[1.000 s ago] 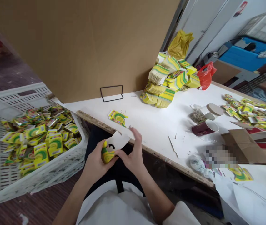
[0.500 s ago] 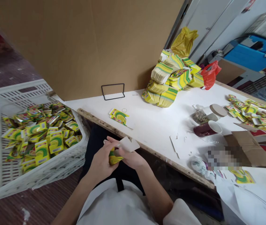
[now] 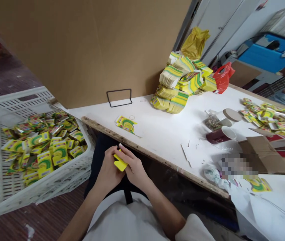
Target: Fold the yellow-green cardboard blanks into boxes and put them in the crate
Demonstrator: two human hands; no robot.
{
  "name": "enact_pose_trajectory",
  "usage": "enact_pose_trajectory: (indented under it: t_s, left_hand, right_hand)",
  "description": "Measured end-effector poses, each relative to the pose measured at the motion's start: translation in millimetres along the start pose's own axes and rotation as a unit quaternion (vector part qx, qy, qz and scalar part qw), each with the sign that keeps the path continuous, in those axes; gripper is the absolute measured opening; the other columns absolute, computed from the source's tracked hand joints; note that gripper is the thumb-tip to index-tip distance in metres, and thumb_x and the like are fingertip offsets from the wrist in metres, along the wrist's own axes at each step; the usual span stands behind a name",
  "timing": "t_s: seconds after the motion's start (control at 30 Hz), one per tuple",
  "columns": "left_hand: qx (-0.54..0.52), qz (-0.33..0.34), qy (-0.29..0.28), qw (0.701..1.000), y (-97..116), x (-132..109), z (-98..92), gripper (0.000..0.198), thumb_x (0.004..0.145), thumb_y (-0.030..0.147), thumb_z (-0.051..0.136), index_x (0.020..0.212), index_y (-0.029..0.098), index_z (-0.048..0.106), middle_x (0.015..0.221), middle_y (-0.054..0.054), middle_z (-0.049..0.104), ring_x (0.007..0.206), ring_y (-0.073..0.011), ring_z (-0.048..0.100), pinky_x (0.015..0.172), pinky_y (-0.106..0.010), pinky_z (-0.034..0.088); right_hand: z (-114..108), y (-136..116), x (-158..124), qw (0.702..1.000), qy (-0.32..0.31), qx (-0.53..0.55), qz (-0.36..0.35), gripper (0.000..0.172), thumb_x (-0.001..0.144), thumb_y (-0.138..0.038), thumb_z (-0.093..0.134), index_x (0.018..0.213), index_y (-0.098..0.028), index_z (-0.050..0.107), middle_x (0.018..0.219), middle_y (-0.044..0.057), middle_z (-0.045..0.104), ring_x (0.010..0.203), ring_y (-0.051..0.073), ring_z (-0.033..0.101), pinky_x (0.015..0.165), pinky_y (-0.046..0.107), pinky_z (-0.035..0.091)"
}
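A small yellow cardboard box (image 3: 120,164) is in both of my hands, above my lap and in front of the table edge. My left hand (image 3: 108,169) wraps round its left side. From the right, my right hand (image 3: 134,166) presses its fingers against the top, where a plain yellow flap sticks out towards me. Part of the box is covered by my fingers. On the table just beyond lies a flat yellow-green printed carton (image 3: 127,124), with a thin rubber band (image 3: 132,117) beside it.
Left of me, a white plastic crate (image 3: 14,201) holds many filled yellow packs (image 3: 44,147). Bundled flat cartons (image 3: 173,88) are piled against a large cardboard sheet (image 3: 82,50). A black wire stand (image 3: 119,98), a dark red mug (image 3: 220,135) and a glass jar (image 3: 214,122) stand on the table.
The box has turned in my hands, and its yellow flap now faces me where a white flap stuck up before. My right hand has moved slightly left, its fingers closing over the top.
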State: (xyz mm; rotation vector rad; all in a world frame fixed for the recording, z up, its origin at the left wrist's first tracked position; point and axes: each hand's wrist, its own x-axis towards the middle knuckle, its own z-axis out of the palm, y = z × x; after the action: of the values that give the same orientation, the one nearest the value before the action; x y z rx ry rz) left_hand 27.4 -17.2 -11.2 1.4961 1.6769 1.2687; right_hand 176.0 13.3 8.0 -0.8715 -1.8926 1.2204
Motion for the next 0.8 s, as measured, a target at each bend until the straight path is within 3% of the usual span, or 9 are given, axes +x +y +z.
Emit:
enact_pose_trajectory:
  t_s: [0.07, 0.13, 0.23, 0.33, 0.43, 0.57, 0.63, 0.7, 0.8]
  left_hand:
    - [0.05, 0.0, 0.003, 0.999, -2, 1, -4.2, 0.066, 0.056, 0.017, 0.077, 0.12, 0.019, 0.061, 0.122, -0.016, 0.063, 0.116, -0.0392, 0.06, 0.1, -0.054, 0.046]
    - [0.078, -0.011, -0.016, 0.997, -2, 2, -11.3, 0.058, 0.061, 0.021, 0.076, 0.117, 0.021, 0.062, 0.115, -0.013, 0.068, 0.106, -0.0368, 0.064, 0.095, -0.052, 0.049]
    - [0.071, -0.016, -0.055, 0.996, 1, 3, -22.9, 0.05, 0.063, 0.028, 0.078, 0.111, 0.026, 0.065, 0.103, -0.007, 0.073, 0.094, -0.0316, 0.069, 0.087, -0.043, 0.053]
    - [0.05, -0.015, -0.099, 0.994, 5, 5, -30.9, 0.052, 0.059, 0.026, 0.08, 0.109, 0.029, 0.069, 0.095, -0.002, 0.076, 0.084, -0.0277, 0.071, 0.079, -0.036, 0.054]
    - [0.049, -0.008, -0.124, 0.991, 7, 7, -33.3, 0.054, 0.056, 0.024, 0.083, 0.108, 0.029, 0.071, 0.096, -0.003, 0.076, 0.083, -0.0275, 0.072, 0.079, -0.035, 0.055]
    - [0.045, -0.029, -0.087, 0.995, 6, 8, -29.1, 0.053, 0.056, 0.025, 0.084, 0.107, 0.026, 0.07, 0.104, -0.006, 0.075, 0.094, -0.0298, 0.07, 0.087, -0.039, 0.054]
    - [-0.038, -0.065, -0.026, 0.997, 5, 10, -27.5, 0.055, 0.056, 0.029, 0.086, 0.108, 0.024, 0.068, 0.102, -0.006, 0.073, 0.09, -0.0271, 0.07, 0.082, -0.036, 0.055]
    - [-0.193, -0.1, 0.087, 0.972, 2, 14, -28.7, 0.057, 0.061, 0.039, 0.086, 0.112, 0.025, 0.063, 0.105, -0.005, 0.07, 0.089, -0.0228, 0.069, 0.079, -0.032, 0.056]
    - [-0.419, -0.141, 0.291, 0.848, -4, 22, -33.8, 0.05, 0.076, 0.06, 0.072, 0.107, 0.024, 0.058, 0.111, -0.005, 0.065, 0.103, -0.0202, 0.066, 0.093, -0.033, 0.054]
  right_hand:
    - [-3, 5, 1, 0.999, 0.039, -0.013, -0.002, 0.053, 0.099, -0.014, 0.041, 0.148, -0.034, 0.049, 0.159, 0.003, 0.041, 0.146, 0.019, 0.04, 0.122, 0.039, 0.034]
    - [-9, 9, 3, 0.999, 0.03, -0.032, -0.008, 0.05, 0.1, -0.022, 0.048, 0.149, -0.033, 0.048, 0.161, 0.005, 0.038, 0.148, 0.02, 0.039, 0.122, 0.039, 0.034]
    - [-23, 10, 8, 0.997, -0.052, -0.058, -0.016, 0.041, 0.099, -0.03, 0.057, 0.139, -0.031, 0.059, 0.16, 0.007, 0.039, 0.147, 0.022, 0.04, 0.119, 0.039, 0.038]
    - [-40, 7, 14, 0.99, -0.12, -0.069, -0.019, 0.026, 0.099, -0.029, 0.055, 0.118, -0.024, 0.072, 0.15, 0.013, 0.051, 0.142, 0.023, 0.047, 0.115, 0.039, 0.042]
    - [-49, 3, 18, 0.983, -0.171, -0.058, -0.031, 0.021, 0.095, -0.03, 0.064, 0.109, -0.019, 0.074, 0.141, 0.017, 0.057, 0.139, 0.024, 0.051, 0.111, 0.038, 0.046]
    - [-34, 7, 17, 0.994, -0.097, -0.039, -0.037, 0.032, 0.09, -0.028, 0.07, 0.121, -0.02, 0.065, 0.147, 0.016, 0.05, 0.144, 0.024, 0.043, 0.115, 0.04, 0.041]
    - [-24, 11, 20, 0.998, -0.04, -0.01, -0.046, 0.055, 0.089, -0.031, 0.071, 0.139, -0.021, 0.05, 0.152, 0.016, 0.045, 0.143, 0.024, 0.043, 0.115, 0.04, 0.041]
    - [-20, 16, 30, 1.0, 0.008, 0.0, -0.023, 0.064, 0.088, -0.036, 0.072, 0.144, -0.021, 0.043, 0.146, 0.016, 0.051, 0.133, 0.022, 0.053, 0.107, 0.036, 0.048]
    - [-29, 26, 59, 0.983, 0.067, -0.145, 0.096, 0.031, 0.094, -0.033, 0.064, 0.121, -0.02, 0.059, 0.122, 0.009, 0.066, 0.109, 0.018, 0.065, 0.094, 0.03, 0.053]
